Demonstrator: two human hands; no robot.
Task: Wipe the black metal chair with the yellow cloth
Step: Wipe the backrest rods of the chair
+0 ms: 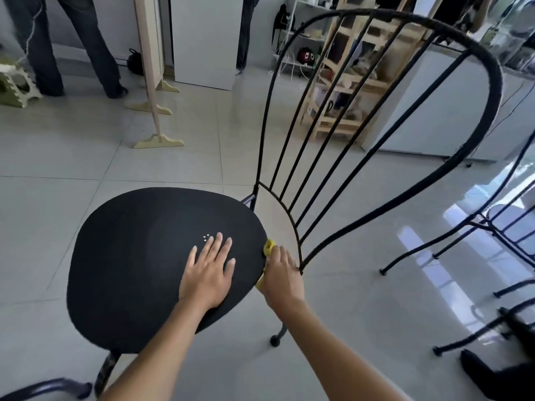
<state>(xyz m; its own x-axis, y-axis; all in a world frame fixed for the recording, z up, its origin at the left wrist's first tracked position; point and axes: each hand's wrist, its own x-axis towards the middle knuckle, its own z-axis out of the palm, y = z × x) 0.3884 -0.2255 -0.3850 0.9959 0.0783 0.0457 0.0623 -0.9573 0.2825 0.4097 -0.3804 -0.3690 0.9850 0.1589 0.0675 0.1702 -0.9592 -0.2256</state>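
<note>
The black metal chair (139, 256) fills the middle of the view, its round seat low left and its barred back rising to the upper right. My left hand (210, 273) lies flat on the seat's right part, fingers spread, holding nothing. A few white specks sit on the seat just beyond its fingertips. My right hand (282, 277) presses the yellow cloth (269, 248) against the seat's right edge, near the foot of the backrest. Most of the cloth is hidden under that hand.
Another black metal chair frame (469, 241) stands at the right. A person's legs (72, 44) are at the back left beside a green step stool (16, 85). Wooden stands (157, 111) and a wooden shelf (341, 82) stand behind the chair on the tiled floor.
</note>
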